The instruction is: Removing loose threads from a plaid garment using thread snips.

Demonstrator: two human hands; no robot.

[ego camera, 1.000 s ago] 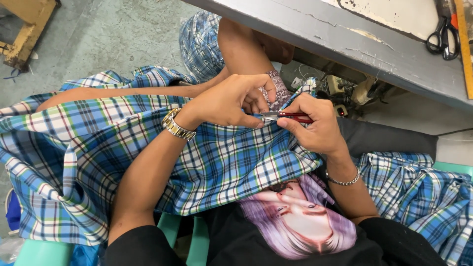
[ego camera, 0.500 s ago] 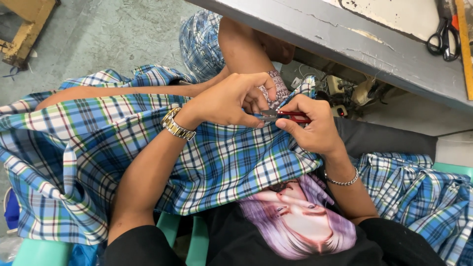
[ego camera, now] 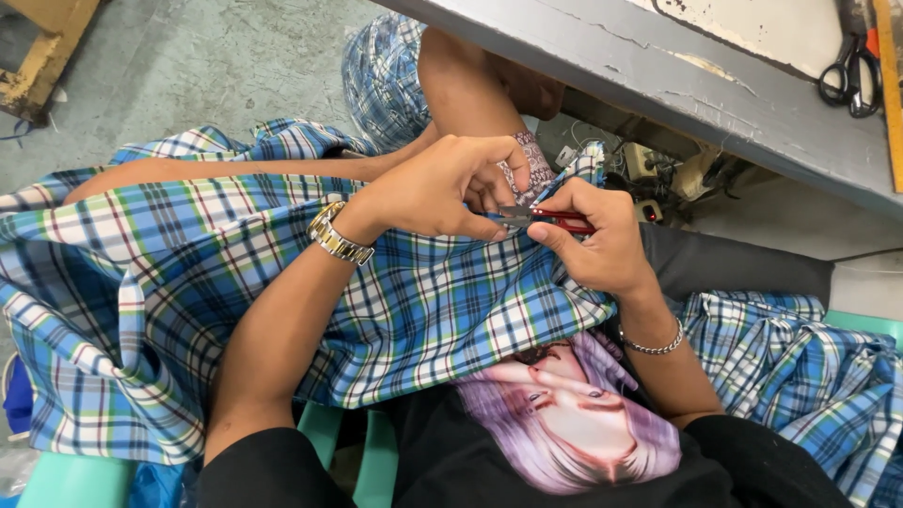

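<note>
A blue, white and green plaid garment lies across my lap. My left hand, with a metal watch on the wrist, pinches a fold of the plaid cloth near its edge. My right hand, with a thin bracelet, grips small red-handled thread snips. The metal tips of the snips meet the cloth right at my left fingertips.
A grey sewing table edge runs along the top right, with black scissors lying on it. More plaid cloth is heaped at the right. A teal plastic seat shows below. A wooden frame stands on the concrete floor.
The snips and my right hand have shifted slightly left toward my left fingertips. My left hand keeps its pinch on the cloth.
</note>
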